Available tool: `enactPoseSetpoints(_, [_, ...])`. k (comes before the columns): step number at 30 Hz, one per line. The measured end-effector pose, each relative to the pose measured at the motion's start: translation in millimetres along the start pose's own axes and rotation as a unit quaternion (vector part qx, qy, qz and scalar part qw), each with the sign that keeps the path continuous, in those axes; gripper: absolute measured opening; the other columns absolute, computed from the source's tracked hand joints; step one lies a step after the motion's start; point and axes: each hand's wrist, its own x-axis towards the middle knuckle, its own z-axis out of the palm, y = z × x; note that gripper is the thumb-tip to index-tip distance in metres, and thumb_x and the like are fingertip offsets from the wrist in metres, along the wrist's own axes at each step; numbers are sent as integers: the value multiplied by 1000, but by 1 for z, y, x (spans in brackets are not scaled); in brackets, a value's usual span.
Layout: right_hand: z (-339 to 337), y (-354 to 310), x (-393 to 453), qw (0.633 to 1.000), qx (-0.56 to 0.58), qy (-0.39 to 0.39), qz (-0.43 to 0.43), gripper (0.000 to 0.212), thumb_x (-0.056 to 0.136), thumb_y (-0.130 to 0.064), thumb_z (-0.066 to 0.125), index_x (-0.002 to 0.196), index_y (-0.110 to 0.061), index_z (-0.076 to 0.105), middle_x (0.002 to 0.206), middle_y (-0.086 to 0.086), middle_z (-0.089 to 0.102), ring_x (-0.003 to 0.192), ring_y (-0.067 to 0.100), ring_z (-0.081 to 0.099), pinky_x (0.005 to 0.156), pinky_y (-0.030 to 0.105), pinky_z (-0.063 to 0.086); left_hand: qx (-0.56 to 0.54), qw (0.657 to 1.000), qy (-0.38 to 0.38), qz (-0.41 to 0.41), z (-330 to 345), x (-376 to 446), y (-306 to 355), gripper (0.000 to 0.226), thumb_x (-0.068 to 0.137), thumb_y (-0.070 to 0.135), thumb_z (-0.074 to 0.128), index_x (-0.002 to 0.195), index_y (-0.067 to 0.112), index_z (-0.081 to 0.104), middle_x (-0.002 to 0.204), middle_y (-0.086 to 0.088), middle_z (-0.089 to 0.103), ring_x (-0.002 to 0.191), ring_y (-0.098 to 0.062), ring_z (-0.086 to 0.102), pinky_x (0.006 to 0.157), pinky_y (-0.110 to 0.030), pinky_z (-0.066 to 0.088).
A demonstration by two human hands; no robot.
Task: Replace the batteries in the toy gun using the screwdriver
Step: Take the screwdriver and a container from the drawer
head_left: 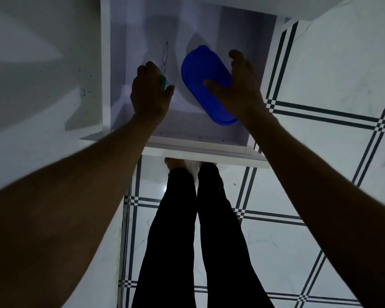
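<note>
In the open drawer (258,85), we grip the screwdriver (164,70) in the left hand (150,94), fingers curled round its green handle. It looks light and rigid; we judge the handle the proper hold, since the thin steel shaft would slip. The right hand (236,87) spreads open over a blue box (200,81). No toy gun is visible.

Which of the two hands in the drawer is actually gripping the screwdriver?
The left hand: its fingers curl round the green handle of the screwdriver. The right hand is spread over the blue container instead.
</note>
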Motion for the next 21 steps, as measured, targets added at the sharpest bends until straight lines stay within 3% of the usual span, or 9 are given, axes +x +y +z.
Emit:
enactPoseSetpoints(4, [17,11,32,1000,-23,-18,10,83,77,-46,79,137,-8,37,134,11,49,122,27,50,90,34,48,-5,1000,14,1,2,10,-4,44,88,34,69,121,8,54,120,-8,63,113,-22,60,86,-19,42])
enactPoseSetpoints(8, [15,10,44,998,-45,-42,14,86,66,-55,83,126,-9,43,120,8,53,106,21,51,77,30,39,-66,998,16,13,-11,3,-10,31,91,28,65,114,7,61,113,-8,67,104,-19,64,86,-18,48])
enactPoseSetpoints(11, [20,-1,32,996,-62,-50,-26,64,68,-50,84,106,-15,46,97,-2,51,92,15,50,73,27,38,-129,991,38,9,-35,-13,-11,25,91,23,63,111,8,64,107,-6,68,96,-15,65,85,-25,55])
enactPoseSetpoints(13, [10,-9,13,998,-8,-38,-57,61,67,-45,86,98,-17,41,85,-10,47,79,8,48,67,21,40,-178,983,40,2,-56,-31,-6,23,92,20,61,111,8,64,106,-4,68,92,-10,64,81,-18,54])
enactPoseSetpoints(15, [-10,-20,-17,991,92,-38,-88,66,66,-42,87,105,-15,40,90,-10,50,81,5,55,67,17,49,-208,977,46,-6,-83,-55,-1,22,92,18,60,112,8,63,106,-1,68,89,-7,62,76,-11,52])
enactPoseSetpoints(17, [-30,-30,-55,981,161,-65,-90,76,67,-40,87,121,-12,41,106,-1,59,94,12,64,73,21,57,-235,970,55,-19,-106,-78,-2,22,92,17,59,111,8,64,105,-2,68,87,-7,63,75,-13,54])
enactPoseSetpoints(21, [-50,-27,-136,971,145,-188,-40,79,68,-34,87,133,-19,45,118,1,61,105,14,63,82,24,55,-255,962,79,-57,-140,-126,-16,22,90,16,60,109,5,65,101,-5,69,84,-10,66,72,-16,56])
